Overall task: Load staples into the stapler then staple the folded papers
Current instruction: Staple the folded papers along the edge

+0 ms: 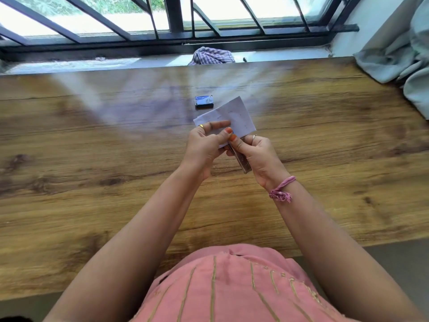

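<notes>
In the head view, the left hand (pixel 205 141) pinches the near edge of the folded papers (pixel 232 117) between thumb and fingers, holding them up off the wooden table (pixel 92 135), probably to feed that edge to the stapler (pixel 241 160). The right hand (pixel 256 155) is curled round the stapler, whose front end meets the papers' lower edge. The small blue staple box (pixel 204 101) lies on the table just beyond the papers, so loading looks finished.

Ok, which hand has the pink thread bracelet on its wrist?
The right hand, which grips the stapler. The left hand, holding the folded papers, has a bare wrist.
</notes>
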Motion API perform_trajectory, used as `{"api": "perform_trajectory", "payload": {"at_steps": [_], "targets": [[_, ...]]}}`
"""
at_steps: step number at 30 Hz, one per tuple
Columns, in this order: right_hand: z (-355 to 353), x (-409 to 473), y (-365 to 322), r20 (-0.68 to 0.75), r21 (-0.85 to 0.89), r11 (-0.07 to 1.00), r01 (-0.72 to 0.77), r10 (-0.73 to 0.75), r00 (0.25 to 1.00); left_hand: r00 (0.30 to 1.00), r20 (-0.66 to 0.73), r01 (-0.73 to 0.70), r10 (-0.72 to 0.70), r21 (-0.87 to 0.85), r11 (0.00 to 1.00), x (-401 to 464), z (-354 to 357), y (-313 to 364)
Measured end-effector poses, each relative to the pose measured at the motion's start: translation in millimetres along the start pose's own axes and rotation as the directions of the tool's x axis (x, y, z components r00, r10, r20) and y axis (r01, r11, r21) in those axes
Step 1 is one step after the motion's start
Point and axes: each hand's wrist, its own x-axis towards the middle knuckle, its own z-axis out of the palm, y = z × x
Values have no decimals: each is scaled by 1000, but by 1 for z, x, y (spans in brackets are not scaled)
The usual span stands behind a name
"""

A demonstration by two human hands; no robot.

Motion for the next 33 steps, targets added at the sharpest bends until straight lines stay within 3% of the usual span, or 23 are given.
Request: {"api": "perform_trajectory", "payload": {"at_steps": [3,9,13,17,21,28,33], "targets": [[-3,1,0,19,-4,1000,-14,14,1000,998,51,22,-21,-12,1000,2,-6,-1],[-15,6,-6,158,47,994,-103,95,983,944,308,123,-115,-9,992,5,-29,1],[-26,8,-11,306,148,964,-223,170,937,929,342,170,-140,-58,984,5,-33,1],[-32,9,-11,326,197,950,-244,172,930,928,349,169,-129,-87,982,6,-35,-1],[-39,11,-8,296,150,966,-210,158,942,943,317,136,-96,-104,985,7,-37,-3],[-44,12,0,214,38,989,-141,130,968,974,225,-12,10,8,1000,12,-46,-11],[-38,21,6,131,-62,991,-118,125,984,996,-25,-80,81,54,995,24,-61,-16]]}}
